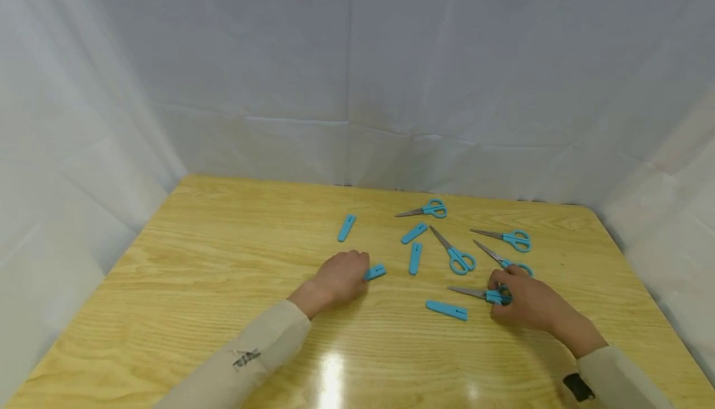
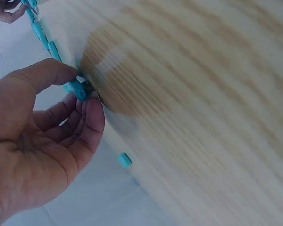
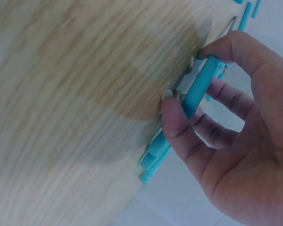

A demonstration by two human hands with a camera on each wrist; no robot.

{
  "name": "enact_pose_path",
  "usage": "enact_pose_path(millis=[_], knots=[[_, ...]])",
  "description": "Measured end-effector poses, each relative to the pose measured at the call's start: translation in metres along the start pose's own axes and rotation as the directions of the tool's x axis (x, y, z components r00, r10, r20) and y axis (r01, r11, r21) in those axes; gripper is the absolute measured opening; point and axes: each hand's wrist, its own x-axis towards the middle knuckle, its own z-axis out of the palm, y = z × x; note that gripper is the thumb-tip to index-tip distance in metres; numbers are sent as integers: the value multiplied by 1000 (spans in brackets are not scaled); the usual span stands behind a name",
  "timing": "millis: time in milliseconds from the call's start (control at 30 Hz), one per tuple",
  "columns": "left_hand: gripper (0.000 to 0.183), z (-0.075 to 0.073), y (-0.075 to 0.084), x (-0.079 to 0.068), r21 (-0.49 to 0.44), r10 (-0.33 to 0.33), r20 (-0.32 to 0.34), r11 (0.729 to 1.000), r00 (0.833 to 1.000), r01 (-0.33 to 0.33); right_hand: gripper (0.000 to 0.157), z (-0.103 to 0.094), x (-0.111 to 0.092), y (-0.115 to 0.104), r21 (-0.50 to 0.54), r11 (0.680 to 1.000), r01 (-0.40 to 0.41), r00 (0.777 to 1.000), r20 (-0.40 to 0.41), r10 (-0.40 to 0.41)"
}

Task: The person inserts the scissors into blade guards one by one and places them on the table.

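My left hand pinches a blue scissors sheath between thumb and fingers, low over the table; one end sticks out to the right. In the left wrist view the sheath lies between the thumb and fingertips. With curled thumb and fingers my right hand grips the blue handles of a pair of scissors, its bare blades pointing left. The right wrist view shows the handle between thumb and fingers. Just in front of those blades lies another sheath. A second pair of scissors partly hides behind the right hand.
Other blue-handled scissors lie bare on the wooden table, one pair at the back and one at the right. Further sheaths and a lone sheath lie between. White sheeting encloses the table.
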Motion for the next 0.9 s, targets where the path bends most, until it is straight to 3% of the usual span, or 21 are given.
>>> enact_pose_path(millis=[333,600,900], knots=[[9,-4,-3,2,-27,13,5,1000,1000,-12,20,-1,-1,-1,-82,997,1,998,-58,-6],[7,-8,-6,-1,-24,10,-59,1000,998,-12,27,-4,-4,-2,-98,995,-6,997,-81,-2],[7,-13,-7,-9,-64,16,-89,998,996,-22,29,-7,-11,-1,-127,991,45,993,-102,-58]])
